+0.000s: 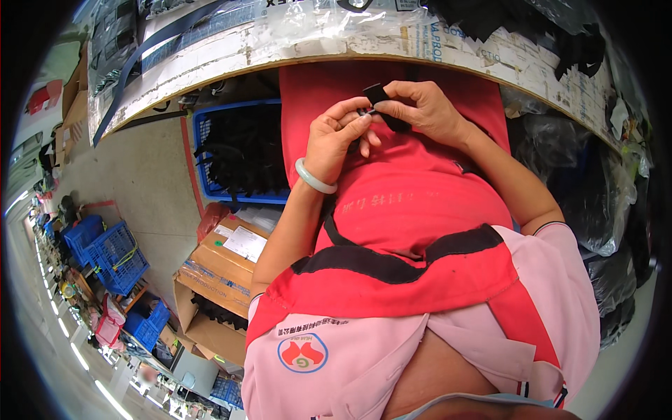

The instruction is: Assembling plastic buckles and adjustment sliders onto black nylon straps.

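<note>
Your left hand [339, 134] and right hand [424, 112] close together, upper middle of frame, both pinching 1 black strap piece [376, 94] over red apron [420, 199]. Looks mid-work, not set down; how much left, cannot tell. Black pieces [241, 150] fill blue crate [246, 199], left of hands.

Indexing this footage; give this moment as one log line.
left hand: fingers at black strip; right hand: pinching strip; below hands: red apron; left: blue plastic crate holding black pieces
</note>
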A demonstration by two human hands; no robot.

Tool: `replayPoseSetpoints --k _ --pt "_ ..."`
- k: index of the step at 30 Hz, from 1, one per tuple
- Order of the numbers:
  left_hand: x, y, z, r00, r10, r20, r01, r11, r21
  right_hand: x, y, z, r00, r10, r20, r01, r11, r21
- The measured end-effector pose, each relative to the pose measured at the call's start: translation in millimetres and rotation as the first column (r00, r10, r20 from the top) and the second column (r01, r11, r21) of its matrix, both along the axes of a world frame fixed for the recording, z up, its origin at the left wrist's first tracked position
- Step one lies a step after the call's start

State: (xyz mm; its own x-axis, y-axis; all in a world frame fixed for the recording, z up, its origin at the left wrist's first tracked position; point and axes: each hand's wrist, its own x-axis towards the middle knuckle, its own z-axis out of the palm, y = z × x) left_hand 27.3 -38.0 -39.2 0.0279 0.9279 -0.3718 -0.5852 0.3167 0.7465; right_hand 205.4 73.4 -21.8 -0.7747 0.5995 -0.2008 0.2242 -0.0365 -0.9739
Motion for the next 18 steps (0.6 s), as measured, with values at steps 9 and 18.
replayPoseSetpoints --k 9,18 --pt "-6 0 -3 0.996 0.025 0.082 -0.017 0.995 -0.093 -8 -8 -11 0.998 -0.026 -0.056 0.042 0.947 0.318" --pt "3 6 -3 0.979 0.127 -0.157 -0.13 0.991 -0.013 -10 -6 -1 0.985 -0.169 -0.033 0.172 0.979 0.112"
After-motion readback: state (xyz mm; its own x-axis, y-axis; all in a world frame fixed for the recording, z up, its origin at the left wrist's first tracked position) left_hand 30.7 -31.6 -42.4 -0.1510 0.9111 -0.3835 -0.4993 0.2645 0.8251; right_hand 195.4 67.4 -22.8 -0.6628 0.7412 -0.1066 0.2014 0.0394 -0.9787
